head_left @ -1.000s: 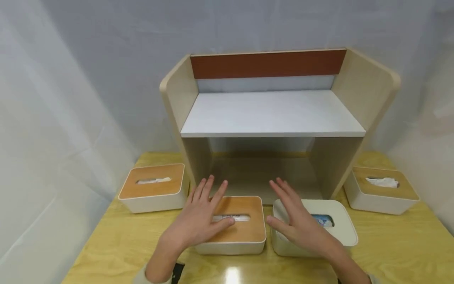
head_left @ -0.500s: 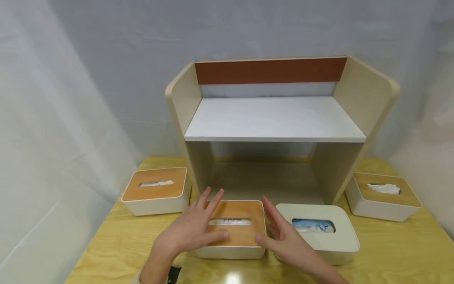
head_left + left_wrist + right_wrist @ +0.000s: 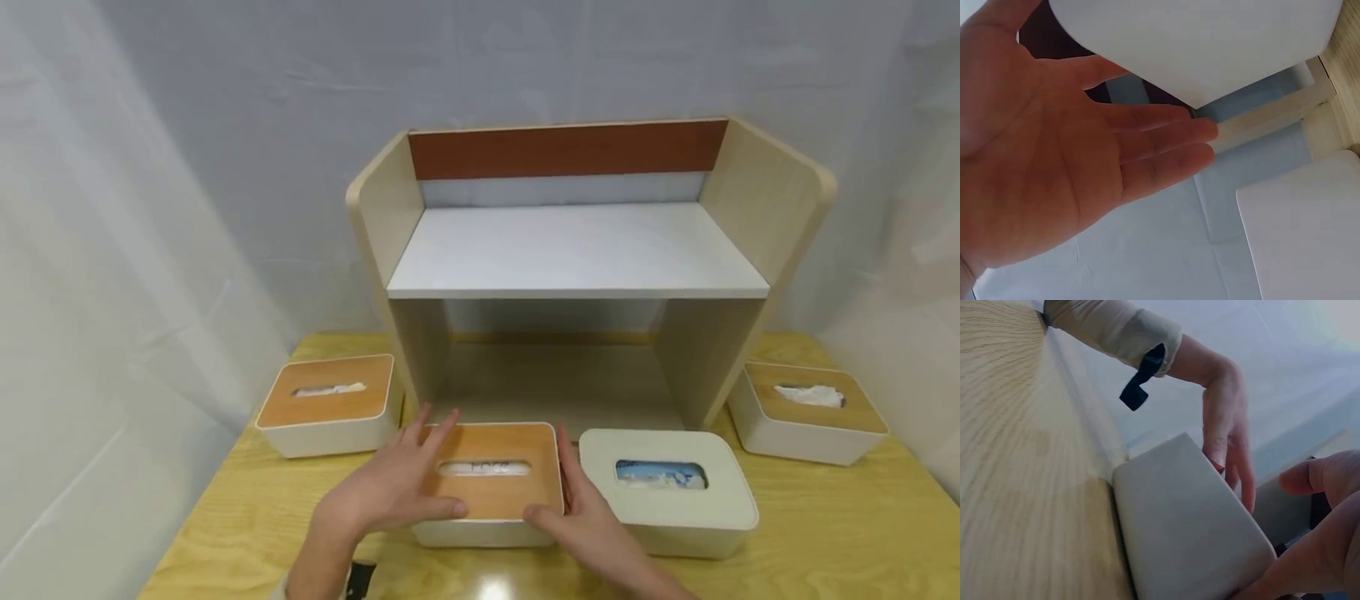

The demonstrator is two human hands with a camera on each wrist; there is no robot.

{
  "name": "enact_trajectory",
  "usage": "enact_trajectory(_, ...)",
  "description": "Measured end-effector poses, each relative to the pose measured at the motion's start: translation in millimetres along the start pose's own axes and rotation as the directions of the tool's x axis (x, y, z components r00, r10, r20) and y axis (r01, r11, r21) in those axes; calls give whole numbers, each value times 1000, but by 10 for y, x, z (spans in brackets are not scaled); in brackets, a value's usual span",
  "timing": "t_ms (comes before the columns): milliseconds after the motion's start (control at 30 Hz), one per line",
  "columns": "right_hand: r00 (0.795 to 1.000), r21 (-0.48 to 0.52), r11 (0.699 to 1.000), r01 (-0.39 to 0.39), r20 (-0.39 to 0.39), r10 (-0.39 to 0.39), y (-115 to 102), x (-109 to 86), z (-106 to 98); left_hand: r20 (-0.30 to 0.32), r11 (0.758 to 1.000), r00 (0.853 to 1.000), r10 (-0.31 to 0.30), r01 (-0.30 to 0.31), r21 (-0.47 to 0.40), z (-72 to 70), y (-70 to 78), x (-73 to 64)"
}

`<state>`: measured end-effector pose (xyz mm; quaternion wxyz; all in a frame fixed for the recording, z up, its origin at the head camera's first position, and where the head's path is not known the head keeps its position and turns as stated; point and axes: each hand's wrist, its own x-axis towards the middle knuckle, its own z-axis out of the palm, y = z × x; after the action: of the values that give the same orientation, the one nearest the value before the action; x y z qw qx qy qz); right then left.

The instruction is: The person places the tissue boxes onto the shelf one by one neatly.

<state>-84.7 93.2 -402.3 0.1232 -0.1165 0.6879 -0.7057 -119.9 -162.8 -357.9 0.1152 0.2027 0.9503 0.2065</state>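
In the head view, a tissue box (image 3: 495,500) with a white body and orange-brown wood-look lid stands at the table's front, lettering showing through its slot. My left hand (image 3: 386,483) is at its left side, thumb over the lid's front left corner. The left wrist view has that hand's palm (image 3: 1066,144) facing the white box wall (image 3: 1204,50), fingers extended. Along the box's right side lie the extended fingers of my right hand (image 3: 588,521), its thumb by the front right corner. In the right wrist view the fingers (image 3: 1304,562) meet the box edge and the thumb stands apart.
An all-white tissue box (image 3: 712,492) with a blue pack inside stands close on the right. Two more wood-lidded boxes flank the shelf, one left (image 3: 330,396) and one right (image 3: 813,412). The two-level shelf unit (image 3: 577,250) stands behind on the wooden table (image 3: 240,517).
My right hand has moved left, from over the all-white box to the right side of the orange-brown-lidded one. The left hand has shifted slightly left and lower beside that box.
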Motion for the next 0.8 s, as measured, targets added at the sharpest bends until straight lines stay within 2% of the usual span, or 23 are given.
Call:
enact_trajectory(200, 993, -88, 995, -44, -116, 34, 110, 3, 105, 48, 998, 999, -3, 6, -65, -12, -62, -5)
enact_trajectory(300, 987, -95, 993, -74, -152, 59, 173, 15, 134, 82, 996, 997, 4, 4, -94, -7, -96, -15)
enact_trajectory(467, 984, -88, 992, -94, -161, 79, 261, 33, 156, 153, 988, 984, 92, -70, -140, 7, -228, -43)
enact_trajectory(567, 982, -123, 986, -109, -166, 88, 296, 29, 168, 191, 981, 968, 164, -140, -134, 17, -312, -43)
enact_trajectory(700, 981, -187, 977, -102, -181, 67, 303, 10, 182, 211, 973, 952, 221, -199, -120, 32, -358, -30)
enact_trajectory(800, 981, -201, 976, -88, -189, 50, 290, 0, 184, 202, 970, 951, 235, -216, -111, 31, -356, -23)
